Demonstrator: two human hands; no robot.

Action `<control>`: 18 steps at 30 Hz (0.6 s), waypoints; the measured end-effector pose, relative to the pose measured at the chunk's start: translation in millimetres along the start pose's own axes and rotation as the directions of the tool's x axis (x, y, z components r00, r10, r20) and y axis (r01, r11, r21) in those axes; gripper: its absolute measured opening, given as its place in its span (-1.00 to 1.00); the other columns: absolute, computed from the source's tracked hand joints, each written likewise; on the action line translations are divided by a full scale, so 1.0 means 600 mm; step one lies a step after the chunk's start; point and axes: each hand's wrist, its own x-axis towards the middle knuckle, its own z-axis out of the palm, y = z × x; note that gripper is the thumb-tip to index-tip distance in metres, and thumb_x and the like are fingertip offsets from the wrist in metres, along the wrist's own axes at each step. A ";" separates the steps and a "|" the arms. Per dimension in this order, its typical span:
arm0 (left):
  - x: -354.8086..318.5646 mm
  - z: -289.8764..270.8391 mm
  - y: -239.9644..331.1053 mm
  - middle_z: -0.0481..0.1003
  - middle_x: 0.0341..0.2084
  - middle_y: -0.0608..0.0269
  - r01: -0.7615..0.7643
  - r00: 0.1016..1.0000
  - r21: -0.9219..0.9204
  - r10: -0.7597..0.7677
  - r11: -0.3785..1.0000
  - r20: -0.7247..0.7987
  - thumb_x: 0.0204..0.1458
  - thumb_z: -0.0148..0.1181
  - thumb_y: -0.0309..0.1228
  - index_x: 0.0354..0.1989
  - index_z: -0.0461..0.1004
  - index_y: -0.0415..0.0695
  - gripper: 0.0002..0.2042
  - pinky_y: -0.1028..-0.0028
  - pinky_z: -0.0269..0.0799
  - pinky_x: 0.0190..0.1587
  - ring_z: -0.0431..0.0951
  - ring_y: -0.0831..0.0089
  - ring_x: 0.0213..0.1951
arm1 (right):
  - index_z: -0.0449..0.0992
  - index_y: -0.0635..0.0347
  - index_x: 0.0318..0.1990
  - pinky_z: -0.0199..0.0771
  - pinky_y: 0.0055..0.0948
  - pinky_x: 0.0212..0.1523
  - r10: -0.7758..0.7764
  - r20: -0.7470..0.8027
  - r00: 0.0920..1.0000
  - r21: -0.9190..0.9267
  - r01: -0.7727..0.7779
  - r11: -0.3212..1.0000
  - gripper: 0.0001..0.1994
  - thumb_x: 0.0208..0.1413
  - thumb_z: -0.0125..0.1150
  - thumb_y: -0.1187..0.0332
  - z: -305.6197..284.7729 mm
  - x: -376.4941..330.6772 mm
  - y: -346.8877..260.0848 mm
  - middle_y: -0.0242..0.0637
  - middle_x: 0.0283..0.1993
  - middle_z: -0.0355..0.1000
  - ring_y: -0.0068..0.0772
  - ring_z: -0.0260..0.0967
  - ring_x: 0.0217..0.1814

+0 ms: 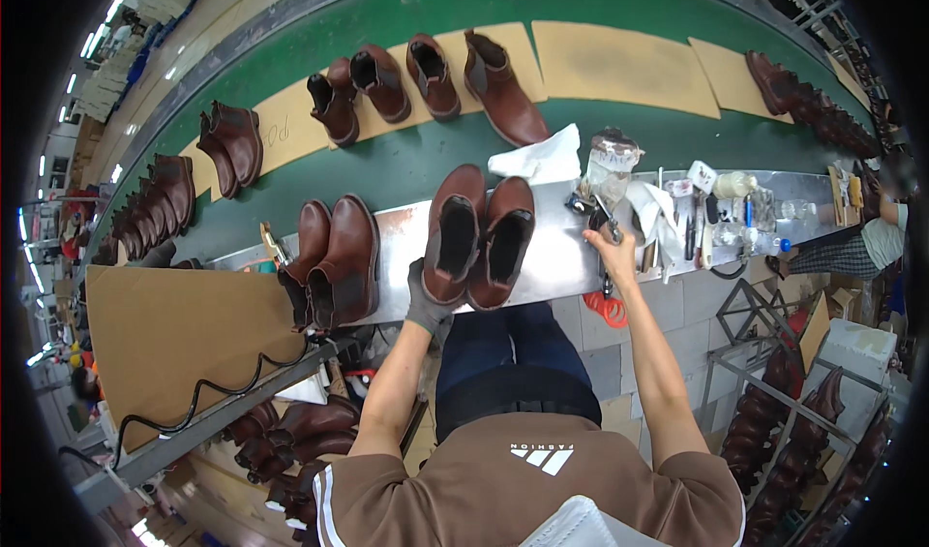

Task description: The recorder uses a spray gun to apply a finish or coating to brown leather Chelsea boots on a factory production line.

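A pair of brown leather ankle boots stands side by side on the metal ledge in front of me, the left boot (455, 237) and the right boot (502, 242) with their dark openings toward me. My left hand (426, 302), in a dark grey glove, grips the left boot at its heel; its fingers are partly hidden. My bare right hand (614, 253) is closed round a dark hand tool (607, 282) at the ledge's front edge. A red coiled hose (605, 309) hangs just below it. The tool's exact kind is unclear.
Another boot pair (344, 261) stands left on the metal ledge (556, 247). More boots (434, 75) stand on cardboard along the green conveyor (619, 126). Right of my hand lie a white cloth (653, 208), a bottle (735, 185) and brushes. A cardboard sheet (184, 353) leans at left.
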 end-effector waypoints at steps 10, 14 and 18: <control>0.104 -0.032 0.167 0.36 0.06 0.01 0.311 0.928 0.400 -0.365 0.862 0.067 0.01 -0.03 -0.28 0.17 0.22 -0.25 -0.47 0.28 0.23 0.19 0.39 0.18 0.07 | 0.46 0.23 -0.33 0.29 -0.40 -0.16 -0.836 0.546 0.057 -0.172 0.984 -0.045 -0.79 -0.16 0.07 0.34 0.059 -0.120 -0.294 -0.31 -0.37 0.38 -0.37 0.34 -0.28; 0.144 0.132 0.177 0.37 -0.02 -0.07 0.531 0.840 0.045 -0.533 0.846 0.102 0.08 0.03 -0.23 0.16 0.17 -0.33 -0.46 0.21 0.31 0.10 0.46 0.15 -0.08 | 0.41 0.16 -0.59 0.21 -0.47 -0.29 -0.795 0.592 0.133 -0.226 0.974 -0.005 -0.91 -0.24 0.09 0.36 0.087 -0.090 -0.353 -0.37 -0.57 0.27 -0.41 0.28 -0.42; 0.148 0.231 0.118 0.37 -0.02 0.00 0.426 0.884 -0.093 -0.392 0.900 0.254 0.12 0.01 -0.28 0.17 0.17 -0.27 -0.52 0.27 0.34 0.09 0.44 0.21 -0.05 | 0.43 0.16 -0.60 0.23 -0.36 -0.31 -0.817 0.391 0.423 -0.229 0.905 0.358 -0.91 -0.25 0.19 0.38 0.067 -0.071 -0.420 -0.29 -0.61 0.35 -0.29 0.33 -0.50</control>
